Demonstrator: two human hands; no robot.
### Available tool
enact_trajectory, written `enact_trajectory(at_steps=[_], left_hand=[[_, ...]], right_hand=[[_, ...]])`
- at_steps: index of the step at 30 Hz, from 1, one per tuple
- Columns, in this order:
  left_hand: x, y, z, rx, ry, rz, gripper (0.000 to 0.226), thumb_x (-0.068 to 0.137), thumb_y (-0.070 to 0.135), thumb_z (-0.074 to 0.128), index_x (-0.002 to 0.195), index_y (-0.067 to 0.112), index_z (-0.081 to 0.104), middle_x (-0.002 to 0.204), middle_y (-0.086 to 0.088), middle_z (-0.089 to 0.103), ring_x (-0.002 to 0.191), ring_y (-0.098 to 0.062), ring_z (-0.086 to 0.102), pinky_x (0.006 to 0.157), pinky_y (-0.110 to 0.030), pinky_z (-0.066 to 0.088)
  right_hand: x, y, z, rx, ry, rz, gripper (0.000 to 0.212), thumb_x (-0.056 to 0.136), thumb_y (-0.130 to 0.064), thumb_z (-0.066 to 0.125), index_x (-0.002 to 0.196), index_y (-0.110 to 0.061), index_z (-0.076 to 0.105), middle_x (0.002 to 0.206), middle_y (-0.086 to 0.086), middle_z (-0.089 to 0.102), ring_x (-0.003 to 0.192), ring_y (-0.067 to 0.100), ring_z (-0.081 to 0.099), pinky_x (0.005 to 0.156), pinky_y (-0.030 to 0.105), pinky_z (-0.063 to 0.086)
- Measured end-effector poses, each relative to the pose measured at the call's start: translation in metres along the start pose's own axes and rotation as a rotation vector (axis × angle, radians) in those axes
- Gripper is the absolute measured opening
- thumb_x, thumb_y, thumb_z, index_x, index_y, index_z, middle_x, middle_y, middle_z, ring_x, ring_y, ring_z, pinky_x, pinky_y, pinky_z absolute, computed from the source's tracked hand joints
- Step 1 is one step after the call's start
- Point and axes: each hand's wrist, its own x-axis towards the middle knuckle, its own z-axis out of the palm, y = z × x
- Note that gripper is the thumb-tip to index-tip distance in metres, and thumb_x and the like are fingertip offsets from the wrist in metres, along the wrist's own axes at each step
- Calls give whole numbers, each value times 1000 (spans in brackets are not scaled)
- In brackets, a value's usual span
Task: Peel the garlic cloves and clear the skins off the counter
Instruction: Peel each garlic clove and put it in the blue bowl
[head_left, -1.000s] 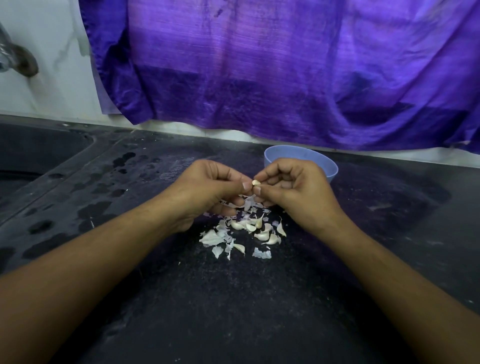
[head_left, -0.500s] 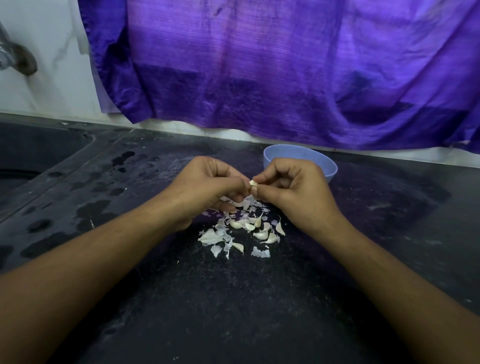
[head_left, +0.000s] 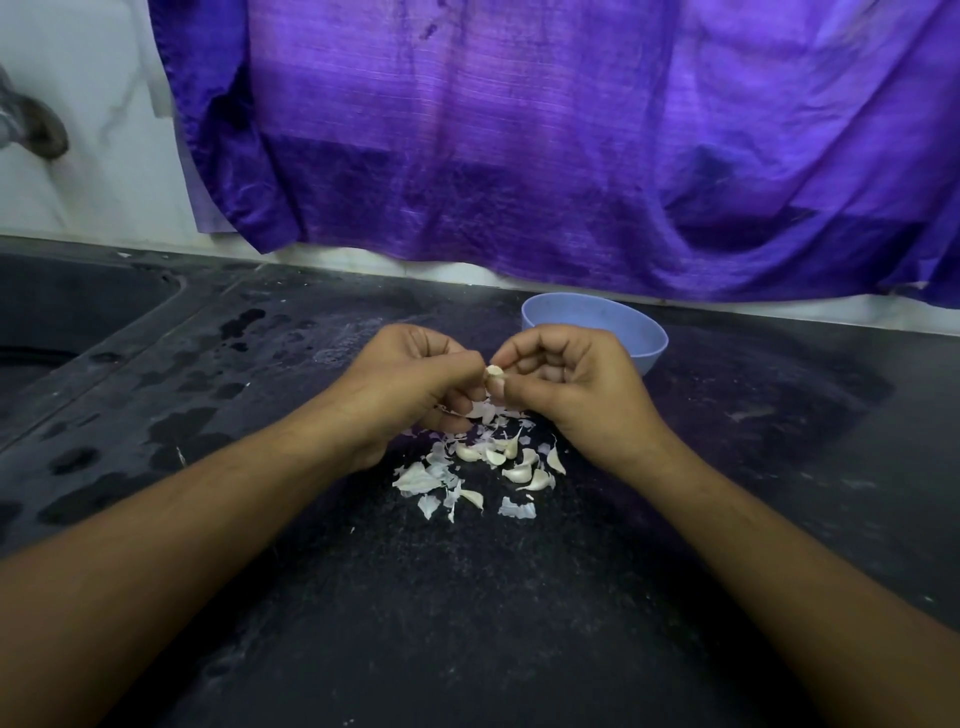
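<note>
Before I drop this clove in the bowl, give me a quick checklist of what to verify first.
1. Grip on the garlic clove: ok; the right hand pinches it and the left hand has its fingertips on it.
2. Clove fully peeled: cannot tell; fingers hide most of it.
3. Is the blue bowl ready: ok; upright on the counter, just beyond the right hand.
4. Path to the bowl: ok; nothing stands between.
5. Counter free of skins: not ok; they lie scattered below the hands.
6. Peeling of the other cloves: cannot tell; several lie among the skins.
</note>
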Motion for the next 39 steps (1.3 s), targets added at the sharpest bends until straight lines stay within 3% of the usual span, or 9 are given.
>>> enact_trajectory(at_steps=[4, 10, 14, 18, 24, 34, 39], left_hand=[[1, -1, -1, 3, -27, 0, 12, 90, 11, 72, 80, 5, 73, 71, -6, 70, 63, -10, 62, 62, -31, 60], [5, -6, -7, 198, 69, 113, 15, 92, 19, 71, 80, 9, 71, 76, -5, 74, 70, -15, 71, 64, -34, 61], [5, -9, -8, 269, 58, 130, 13, 93, 17, 68, 82, 11, 72, 80, -6, 75, 73, -18, 73, 66, -39, 64], [4, -5, -11, 386, 92, 240, 19, 99, 22, 62, 86, 18, 75, 82, 2, 77, 72, -11, 73, 62, -35, 64], [3, -7, -7, 271, 26, 227, 28, 93, 39, 74, 84, 12, 74, 83, -7, 75, 69, -10, 70, 64, -37, 63], [5, -5, -8, 111, -29, 131, 13, 90, 21, 78, 93, 8, 78, 84, -7, 76, 71, -10, 68, 63, -28, 60], [4, -5, -9, 122, -54, 135, 8, 92, 16, 75, 92, 8, 78, 74, -1, 74, 67, -7, 68, 62, -27, 60]], right_hand=[[0, -2, 3, 59, 14, -25, 12, 88, 1, 75, 99, 1, 72, 88, 11, 74, 82, 18, 69, 80, 28, 58], [0, -2, 6, 234, 38, 68, 9, 95, -4, 68, 103, -6, 70, 93, 9, 74, 89, 20, 69, 94, 43, 57], [2, -2, 5, 293, 59, 117, 10, 98, -6, 63, 106, -7, 69, 93, 9, 76, 88, 19, 72, 88, 35, 61], [1, 0, 3, 206, 52, 117, 10, 98, -4, 64, 107, -5, 69, 90, 11, 75, 82, 21, 72, 80, 33, 63], [-1, 3, 2, 45, 27, 88, 12, 96, -1, 67, 107, -1, 73, 84, 8, 76, 78, 21, 74, 79, 35, 62], [0, 1, 0, -47, 41, 29, 8, 91, -1, 74, 98, -3, 76, 83, 12, 78, 78, 25, 77, 77, 34, 63], [0, -1, -1, -79, 63, 37, 6, 90, -5, 77, 95, -4, 75, 80, 11, 77, 75, 26, 77, 76, 39, 63]])
